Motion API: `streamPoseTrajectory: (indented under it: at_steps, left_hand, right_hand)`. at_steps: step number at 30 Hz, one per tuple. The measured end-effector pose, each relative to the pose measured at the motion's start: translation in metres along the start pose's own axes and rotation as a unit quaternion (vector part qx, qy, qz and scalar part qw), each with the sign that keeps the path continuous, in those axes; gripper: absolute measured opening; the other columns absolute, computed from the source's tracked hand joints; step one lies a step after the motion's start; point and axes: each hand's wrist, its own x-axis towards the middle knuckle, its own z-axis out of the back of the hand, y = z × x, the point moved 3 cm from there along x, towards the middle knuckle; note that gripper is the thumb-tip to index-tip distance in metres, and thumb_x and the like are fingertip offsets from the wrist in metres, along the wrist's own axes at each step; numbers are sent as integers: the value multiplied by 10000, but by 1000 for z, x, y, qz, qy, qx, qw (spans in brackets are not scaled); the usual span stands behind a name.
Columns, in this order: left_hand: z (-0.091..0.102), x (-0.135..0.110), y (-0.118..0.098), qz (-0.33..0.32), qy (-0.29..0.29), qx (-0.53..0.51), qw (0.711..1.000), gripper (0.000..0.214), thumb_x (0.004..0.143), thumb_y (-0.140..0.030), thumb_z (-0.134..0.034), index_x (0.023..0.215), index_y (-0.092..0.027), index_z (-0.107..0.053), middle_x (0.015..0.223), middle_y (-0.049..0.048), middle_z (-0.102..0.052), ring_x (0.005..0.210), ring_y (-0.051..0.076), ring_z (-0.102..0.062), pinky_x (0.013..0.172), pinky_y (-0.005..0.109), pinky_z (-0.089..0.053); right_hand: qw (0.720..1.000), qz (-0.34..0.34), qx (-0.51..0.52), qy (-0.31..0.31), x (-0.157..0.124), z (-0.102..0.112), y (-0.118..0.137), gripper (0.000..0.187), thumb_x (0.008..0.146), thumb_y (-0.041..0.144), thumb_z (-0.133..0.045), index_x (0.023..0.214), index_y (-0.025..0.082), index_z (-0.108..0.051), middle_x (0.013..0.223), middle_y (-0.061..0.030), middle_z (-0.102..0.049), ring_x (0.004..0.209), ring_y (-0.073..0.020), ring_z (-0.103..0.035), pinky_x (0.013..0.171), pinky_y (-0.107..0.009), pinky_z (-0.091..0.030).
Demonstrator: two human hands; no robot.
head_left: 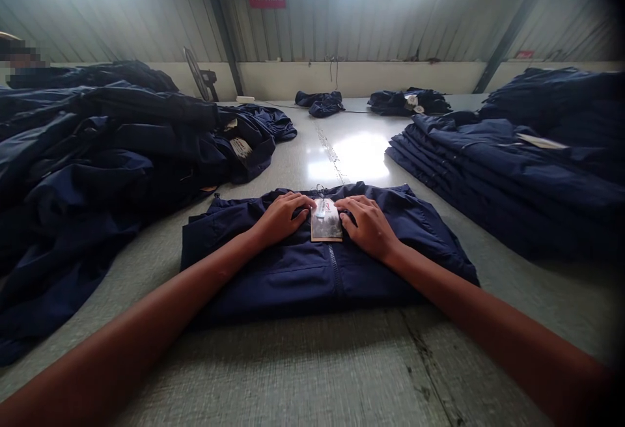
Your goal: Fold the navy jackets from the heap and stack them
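Note:
A folded navy jacket (278, 277) lies in front of me on the table, its zipper (335, 267) running down the middle of the near side. On the jacket rests a hang tag (326, 228) with a picture on it, and a thin dark string loops up from its top. My left hand (284, 215) lies on the fabric just left of the tag, fingertips at the tag's edge. To the right, my right hand (368, 224) rests likewise, its fingertips near the tag's upper right edge. Both hands have thumb and fingers apart and grip nothing.
A loose heap of navy garments (112, 147) fills the left side. Neatly stacked folded jackets (493, 166) stand on the right. Smaller navy bundles (319, 103) lie at the table's far end. A fan (200, 79) stands back left. Part of another person shows at the far left.

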Motion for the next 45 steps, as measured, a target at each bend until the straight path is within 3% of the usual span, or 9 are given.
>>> streamPoseTrajectory:
  at_steps: [11,20,25,32,37,45]
  left_hand:
    - [0,-1,-1,-8,5,-19,1000,294,1003,-190,-525,1226,-240,-710,1210,53,-752,1113,239,-664,1037,437,-489]
    - [2,-2,-5,-36,14,-34,999,340,988,-134,-522,1171,-278,-771,1056,54,-683,983,196,-649,963,375,-513]
    - [2,-3,-4,-56,13,-16,998,406,958,-88,-521,1191,-299,-778,1100,63,-627,1027,197,-621,971,367,-508]
    - [1,-3,-4,-22,18,-33,999,408,1001,-147,-491,1330,-280,-692,1155,64,-662,1096,216,-625,1032,396,-496]
    - [2,-2,-6,-14,23,-31,999,296,1012,-196,-476,1135,-256,-738,1102,58,-678,1071,224,-630,1006,394,-515]
    - [3,-3,-6,-14,22,-26,999,306,1009,-198,-473,1166,-259,-727,1139,56,-695,1101,221,-651,1040,391,-516]
  right_hand:
    - [1000,6,20,-5,-1,0,0,303,985,184,-530,1252,211,-669,1195,-79,-753,1194,-266,-625,1052,-440,-443]
    - [1000,9,21,-3,-1,0,0,272,996,181,-535,1232,218,-667,1209,-69,-751,1194,-264,-629,1038,-432,-442]
    - [1000,10,18,2,-1,-1,-2,280,990,176,-549,1242,225,-660,1195,-64,-756,1171,-263,-634,1028,-433,-445]
    - [1000,10,16,13,-1,-1,-1,278,993,183,-544,1245,225,-654,1213,-66,-752,1140,-266,-637,1026,-430,-445]
    - [1000,10,14,18,-1,-1,1,287,996,189,-520,1248,228,-651,1223,-64,-742,1129,-263,-638,1034,-427,-446]
    - [1000,8,3,24,0,0,2,301,1003,207,-494,1260,222,-650,1215,-80,-736,1127,-266,-643,1042,-435,-456]
